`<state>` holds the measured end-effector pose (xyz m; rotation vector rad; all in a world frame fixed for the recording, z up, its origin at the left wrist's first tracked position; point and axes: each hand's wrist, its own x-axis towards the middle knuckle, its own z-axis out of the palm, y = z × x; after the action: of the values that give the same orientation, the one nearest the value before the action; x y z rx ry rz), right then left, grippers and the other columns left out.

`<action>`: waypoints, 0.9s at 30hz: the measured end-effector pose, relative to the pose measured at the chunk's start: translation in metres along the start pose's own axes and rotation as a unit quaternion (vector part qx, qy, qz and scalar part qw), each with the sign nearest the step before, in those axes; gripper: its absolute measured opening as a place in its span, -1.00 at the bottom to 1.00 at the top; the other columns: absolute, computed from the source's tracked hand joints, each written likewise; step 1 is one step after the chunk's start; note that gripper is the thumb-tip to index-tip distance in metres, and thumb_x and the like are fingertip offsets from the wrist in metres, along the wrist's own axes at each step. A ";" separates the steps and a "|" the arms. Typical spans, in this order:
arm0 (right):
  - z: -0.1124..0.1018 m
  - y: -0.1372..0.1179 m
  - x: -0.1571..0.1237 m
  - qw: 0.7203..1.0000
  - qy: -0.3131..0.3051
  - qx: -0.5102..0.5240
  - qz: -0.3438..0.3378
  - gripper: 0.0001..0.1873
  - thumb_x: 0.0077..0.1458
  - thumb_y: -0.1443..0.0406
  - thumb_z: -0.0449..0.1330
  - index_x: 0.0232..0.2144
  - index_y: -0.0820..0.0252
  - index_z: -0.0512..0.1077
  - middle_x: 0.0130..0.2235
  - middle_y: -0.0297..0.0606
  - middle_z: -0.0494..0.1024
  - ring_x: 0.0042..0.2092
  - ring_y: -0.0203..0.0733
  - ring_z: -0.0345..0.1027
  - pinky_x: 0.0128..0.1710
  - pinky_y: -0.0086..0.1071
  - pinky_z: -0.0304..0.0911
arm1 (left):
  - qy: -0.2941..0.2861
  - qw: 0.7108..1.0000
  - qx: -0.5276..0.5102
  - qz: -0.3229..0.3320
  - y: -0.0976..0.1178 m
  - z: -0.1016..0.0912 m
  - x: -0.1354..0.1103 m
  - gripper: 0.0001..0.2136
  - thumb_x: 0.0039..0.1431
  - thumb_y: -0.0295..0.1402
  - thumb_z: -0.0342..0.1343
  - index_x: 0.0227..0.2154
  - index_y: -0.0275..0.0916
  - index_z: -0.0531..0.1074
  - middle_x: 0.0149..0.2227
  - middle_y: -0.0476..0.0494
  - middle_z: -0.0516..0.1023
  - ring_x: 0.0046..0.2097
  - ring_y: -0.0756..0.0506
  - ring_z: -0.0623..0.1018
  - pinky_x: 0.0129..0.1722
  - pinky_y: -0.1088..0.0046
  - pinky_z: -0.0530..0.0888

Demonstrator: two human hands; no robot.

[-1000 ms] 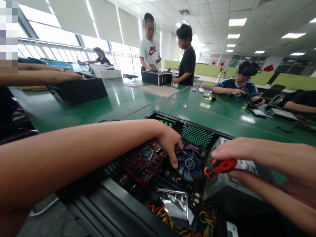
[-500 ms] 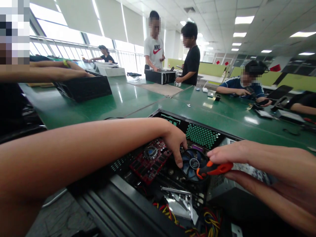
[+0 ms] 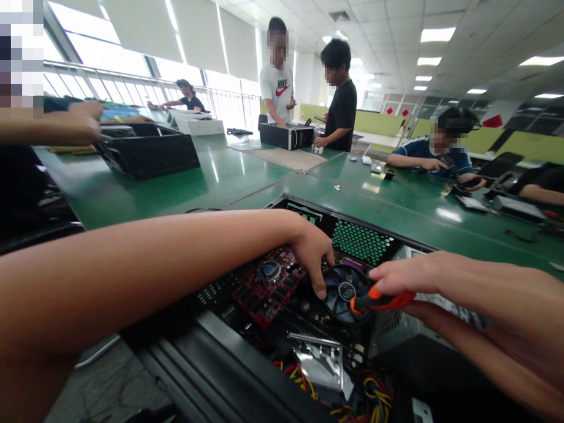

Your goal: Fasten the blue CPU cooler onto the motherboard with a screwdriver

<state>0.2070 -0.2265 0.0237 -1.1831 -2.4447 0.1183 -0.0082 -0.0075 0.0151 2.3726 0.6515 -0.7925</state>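
Observation:
An open black computer case [image 3: 308, 208] lies in front of me on the green table. My left hand [image 3: 314, 251] reaches into it, fingers curled down at the left rim of the blue cooling fan [image 3: 344, 289]; what they grip is hidden. Left of the fan sits a red graphics card [image 3: 267, 286]. My right hand [image 3: 445, 288] is closed on an orange-and-black screwdriver [image 3: 381, 301], whose handle end lies over the fan's right side. The silver power supply [image 3: 396, 332] lies under that hand.
Coloured wires [image 3: 335, 388] bunch at the case's near edge. Another black case [image 3: 147, 154] stands at the left with a person's arms over it. Two people stand at a third case [image 3: 284, 136] farther back. A seated person [image 3: 434, 155] works at the right.
The view shifted a little up and to the right a second ago. The screwdriver handle has slid left over the fan. The neighbour's hand at the left pulled back from the black case.

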 end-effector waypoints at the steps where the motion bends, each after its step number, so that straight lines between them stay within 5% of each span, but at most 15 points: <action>1: 0.002 0.003 -0.004 1.000 0.002 0.006 0.005 -0.61 0.61 0.20 0.17 0.34 -0.35 0.50 0.19 -0.43 0.82 0.10 0.00 0.81 0.02 -0.31 0.75 | 0.002 1.000 -0.001 0.001 0.000 0.000 0.000 -0.54 -0.17 -0.04 0.70 -0.18 -0.06 0.81 -0.40 0.03 0.72 -0.14 -0.26 0.71 0.11 0.24 0.62; 5: 0.012 0.018 -0.021 0.998 0.044 0.019 0.037 -0.59 0.41 0.00 0.42 0.24 -0.28 0.72 -0.02 -0.26 0.87 0.06 0.31 0.82 -0.10 -0.08 0.78 | -0.004 1.000 -0.008 0.004 -0.002 0.000 0.001 -0.49 -0.19 -0.02 0.70 -0.12 -0.04 0.83 -0.39 0.03 0.74 -0.16 -0.25 0.71 0.07 0.25 0.62; 12: 0.013 0.035 -0.029 0.996 0.067 0.018 0.046 -0.56 0.37 -0.12 0.42 0.20 -0.28 0.75 -0.06 -0.26 0.87 0.06 0.33 0.81 -0.11 -0.05 0.78 | -0.009 1.000 0.004 -0.001 -0.001 -0.001 0.001 -0.34 -0.17 0.04 0.69 0.04 -0.09 0.82 -0.37 0.01 0.76 -0.20 -0.25 0.70 0.03 0.26 0.63; 20: 0.002 0.044 -0.042 0.995 0.082 0.019 0.059 -0.52 0.37 -0.14 0.41 0.23 -0.27 0.73 -0.07 -0.26 0.87 0.05 0.36 0.82 -0.12 -0.02 0.79 | -0.016 1.000 0.007 0.002 -0.001 -0.002 0.002 -0.45 -0.15 0.04 0.68 -0.09 -0.09 0.80 -0.40 0.03 0.73 -0.22 -0.22 0.68 0.00 0.27 0.62; 27: -0.012 0.021 -0.029 0.992 0.100 0.012 0.079 -0.54 0.48 -0.01 0.37 0.34 -0.27 0.63 0.05 -0.27 0.86 0.08 0.36 0.80 -0.04 0.03 0.78 | -0.027 1.000 0.012 0.002 -0.001 -0.004 0.001 -0.32 -0.10 0.08 0.67 0.08 -0.11 0.79 -0.38 -0.01 0.76 -0.24 -0.23 0.69 -0.02 0.28 0.63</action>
<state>0.2434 -0.2368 0.0199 -1.3097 -2.1712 0.0707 -0.0070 -0.0041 0.0166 2.3651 0.6187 -0.8634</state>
